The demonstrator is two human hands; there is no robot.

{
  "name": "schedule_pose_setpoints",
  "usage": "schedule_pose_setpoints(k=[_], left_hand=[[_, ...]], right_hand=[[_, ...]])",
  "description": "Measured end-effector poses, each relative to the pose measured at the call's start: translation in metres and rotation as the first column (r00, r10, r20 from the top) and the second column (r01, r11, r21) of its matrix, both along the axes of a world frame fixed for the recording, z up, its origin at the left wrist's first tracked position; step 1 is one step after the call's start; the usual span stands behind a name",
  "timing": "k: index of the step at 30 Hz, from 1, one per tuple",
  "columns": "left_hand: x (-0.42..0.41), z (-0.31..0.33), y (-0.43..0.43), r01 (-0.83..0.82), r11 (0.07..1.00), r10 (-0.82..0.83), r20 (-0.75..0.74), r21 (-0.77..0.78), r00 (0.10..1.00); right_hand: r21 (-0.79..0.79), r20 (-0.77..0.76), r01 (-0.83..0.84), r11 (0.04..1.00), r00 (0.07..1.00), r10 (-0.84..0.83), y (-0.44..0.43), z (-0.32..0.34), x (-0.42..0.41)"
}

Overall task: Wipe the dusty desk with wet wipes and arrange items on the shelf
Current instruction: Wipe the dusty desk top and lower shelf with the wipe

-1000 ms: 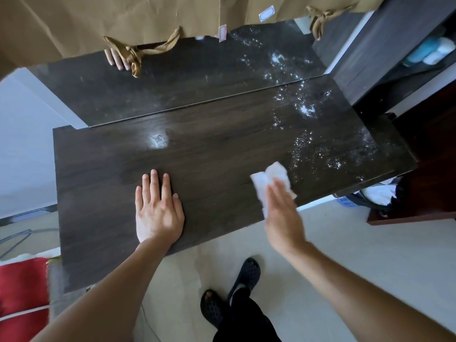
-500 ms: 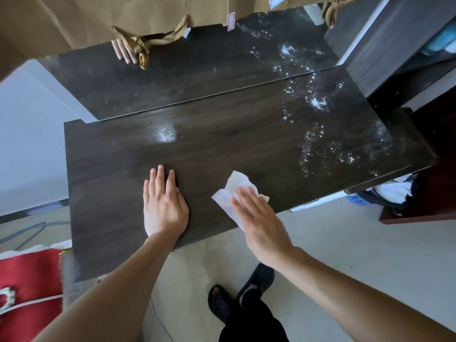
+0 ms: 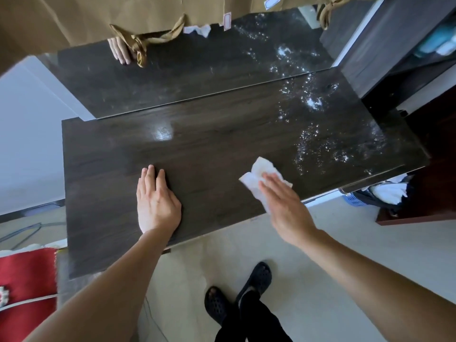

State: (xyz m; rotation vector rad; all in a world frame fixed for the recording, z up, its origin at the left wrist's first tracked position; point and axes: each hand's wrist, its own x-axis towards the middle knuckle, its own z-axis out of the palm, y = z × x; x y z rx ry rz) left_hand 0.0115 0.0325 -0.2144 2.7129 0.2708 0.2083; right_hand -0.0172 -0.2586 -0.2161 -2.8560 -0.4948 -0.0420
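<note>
A dark wooden desk (image 3: 222, 149) fills the middle of the view. White dust (image 3: 318, 141) speckles its right part. A crumpled white wet wipe (image 3: 256, 174) lies near the desk's front edge, right of centre. My right hand (image 3: 286, 208) presses flat on the wipe with straight fingers. My left hand (image 3: 155, 201) rests flat on the desk, palm down, to the left of the wipe. The shelf (image 3: 407, 45) stands at the right with a blue-white item inside.
A mirror (image 3: 197, 77) stands along the back of the desk, with brown paper bags (image 3: 98, 18) above it. A red cloth (image 3: 24, 290) lies at the lower left. A blue basket (image 3: 355, 201) sits under the desk's right end. My black sandals (image 3: 237, 292) are on the pale floor.
My right hand slid the wipe left along the front edge, then back to the right toward the dust. My left hand has stayed flat in the same spot.
</note>
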Motion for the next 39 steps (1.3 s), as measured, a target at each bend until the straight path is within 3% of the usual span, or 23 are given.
schedule_pose_setpoints(k=[2,4,5,7,10,13,16,17,19,21,22,26,28,32,34,39], left_hand=[[0.0,-0.001,-0.001,0.004,1.0,-0.004,-0.012,0.022,1.0],[0.0,-0.001,-0.004,0.015,0.998,-0.012,-0.043,0.064,0.999],[-0.001,0.0,-0.005,0.023,0.996,-0.018,-0.059,0.086,0.998],[0.0,0.003,-0.01,0.032,0.993,-0.023,-0.081,0.113,0.996],[0.004,0.006,-0.029,0.083,0.99,-0.072,-0.102,0.111,0.992],[0.012,0.007,-0.065,0.15,0.984,-0.14,-0.098,0.098,0.985],[0.028,0.006,-0.104,0.148,0.987,-0.142,-0.101,0.056,0.985],[0.034,0.005,-0.116,0.133,0.99,-0.128,-0.107,0.043,0.986],[0.047,0.004,-0.133,0.075,0.997,-0.07,-0.116,0.034,0.991],[0.056,0.003,-0.145,0.018,0.999,-0.013,-0.119,0.041,0.993],[0.058,0.001,-0.148,0.001,0.999,0.006,-0.124,0.054,0.992],[0.062,-0.003,-0.157,-0.026,0.993,0.042,-0.136,0.112,0.99],[0.064,-0.004,-0.159,-0.044,0.991,0.062,-0.142,0.126,0.988],[0.071,-0.002,-0.162,-0.052,0.988,0.074,-0.152,0.144,0.986],[0.075,-0.002,-0.162,-0.052,0.987,0.076,-0.15,0.154,0.986],[0.083,-0.002,-0.166,-0.077,0.983,0.1,-0.138,0.169,0.985]], right_hand=[[-0.039,-0.023,0.229,0.973,0.973,-0.23,-0.034,0.004,0.019],[-0.037,-0.05,0.339,0.94,0.939,-0.341,-0.027,0.005,0.02],[-0.034,-0.038,0.31,0.95,0.949,-0.311,-0.013,0.003,0.011],[0.017,-0.042,0.098,0.995,0.994,-0.097,0.015,-0.001,-0.016],[0.089,-0.066,-0.071,0.993,0.995,0.077,-0.011,-0.003,-0.015],[0.08,0.005,0.187,0.979,0.982,-0.188,-0.082,-0.001,0.028],[0.002,-0.05,0.442,0.897,0.896,-0.441,-0.089,0.004,0.046],[0.012,-0.032,0.425,0.905,0.905,-0.425,-0.074,0.003,0.037],[0.072,-0.023,0.206,0.976,0.978,-0.205,-0.046,-0.003,0.002],[0.113,-0.027,-0.013,0.994,1.0,0.016,-0.058,-0.006,-0.013],[0.133,0.006,-0.044,0.99,0.999,0.044,-0.076,-0.005,-0.002],[0.044,-0.063,0.341,0.939,0.939,-0.338,-0.135,0.002,0.071],[0.037,-0.061,0.373,0.927,0.927,-0.37,-0.108,0.001,0.079],[0.065,-0.049,-0.063,0.996,0.997,0.067,-0.059,-0.003,0.042],[0.069,-0.004,-0.129,0.989,0.992,0.13,-0.089,0.0,0.066],[0.026,-0.007,0.26,0.965,0.966,-0.26,-0.14,0.006,0.144]])
